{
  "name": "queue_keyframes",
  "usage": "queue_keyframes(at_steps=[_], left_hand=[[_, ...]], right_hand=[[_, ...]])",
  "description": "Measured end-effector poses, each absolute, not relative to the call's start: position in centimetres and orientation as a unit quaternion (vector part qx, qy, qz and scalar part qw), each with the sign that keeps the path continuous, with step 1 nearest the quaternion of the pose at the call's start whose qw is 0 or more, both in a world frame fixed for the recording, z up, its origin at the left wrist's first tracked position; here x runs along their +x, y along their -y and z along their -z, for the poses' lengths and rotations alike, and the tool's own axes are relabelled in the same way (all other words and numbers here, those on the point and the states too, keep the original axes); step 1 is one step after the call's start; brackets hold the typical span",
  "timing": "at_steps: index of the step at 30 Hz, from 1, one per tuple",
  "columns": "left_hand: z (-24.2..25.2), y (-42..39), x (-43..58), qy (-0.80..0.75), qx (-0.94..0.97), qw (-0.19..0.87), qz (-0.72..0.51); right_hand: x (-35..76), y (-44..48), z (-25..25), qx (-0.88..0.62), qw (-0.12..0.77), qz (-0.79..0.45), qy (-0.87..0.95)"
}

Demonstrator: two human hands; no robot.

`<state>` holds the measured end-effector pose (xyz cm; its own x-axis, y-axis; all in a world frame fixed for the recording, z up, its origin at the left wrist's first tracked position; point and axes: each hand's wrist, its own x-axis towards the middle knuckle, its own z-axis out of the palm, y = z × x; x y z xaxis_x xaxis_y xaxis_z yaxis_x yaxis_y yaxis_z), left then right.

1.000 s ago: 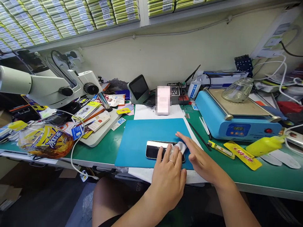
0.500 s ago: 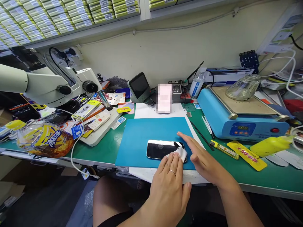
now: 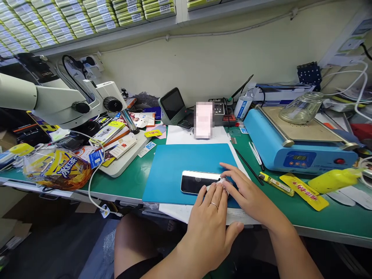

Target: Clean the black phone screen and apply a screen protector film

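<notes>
A dark phone [image 3: 195, 182] lies screen up on a blue mat [image 3: 174, 162] at the bench's front edge. My left hand [image 3: 209, 217], with a ring on one finger, presses a small white wipe [image 3: 222, 180] onto the phone's right end; the wipe is almost hidden under the fingers. My right hand [image 3: 247, 195] comes in from the right. Its fingers curl over the phone's right end and touch my left fingertips.
A white microscope [image 3: 58, 102] and a snack bag [image 3: 58, 170] crowd the left. A blue heating plate [image 3: 293, 149] with a glass jar [image 3: 302, 108] stands at the right, beside a yellow bottle [image 3: 334, 180], a lighter [image 3: 274, 184] and a thin black tool [image 3: 247, 164]. Small screens stand behind the mat.
My left hand slid the wipe rightward along the phone to its right end. My right hand moved from flat beside the phone to curl onto its right end.
</notes>
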<state>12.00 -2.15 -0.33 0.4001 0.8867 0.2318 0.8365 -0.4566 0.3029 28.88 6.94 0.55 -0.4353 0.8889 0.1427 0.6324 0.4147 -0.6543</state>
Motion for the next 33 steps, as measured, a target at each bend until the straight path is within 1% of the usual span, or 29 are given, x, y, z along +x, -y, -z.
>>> queue_keyframes(at_steps=[5,12,16,22,26,30,33], left_hand=[[-0.1,1.7,10.8,-0.501,0.836,0.100,-0.198],[-0.3,-0.8,9.0,-0.547,0.766,0.108,-0.319],[0.0,-2.1,9.2,-0.555,0.765,0.112,-0.307],[0.0,-2.6,9.9,-0.570,0.759,0.091,-0.301],[-0.6,-3.4,9.0,-0.553,0.767,0.074,-0.318],[-2.4,-4.7,5.9,-0.603,0.710,0.041,-0.362],[-3.9,-4.8,3.8,-0.628,0.674,0.007,-0.390]], right_hand=[[28.9,-7.0,-0.5,-0.461,0.253,-0.250,0.813],[29.3,-6.8,-0.3,-0.422,0.293,-0.236,0.825],[29.3,-6.6,-0.3,-0.407,0.327,-0.211,0.826],[29.3,-6.5,-0.4,-0.399,0.341,-0.208,0.825],[29.4,-6.6,-0.1,-0.421,0.321,-0.223,0.819],[29.7,-6.7,0.1,-0.455,0.270,-0.252,0.810],[29.7,-6.7,0.1,-0.463,0.254,-0.264,0.807]])
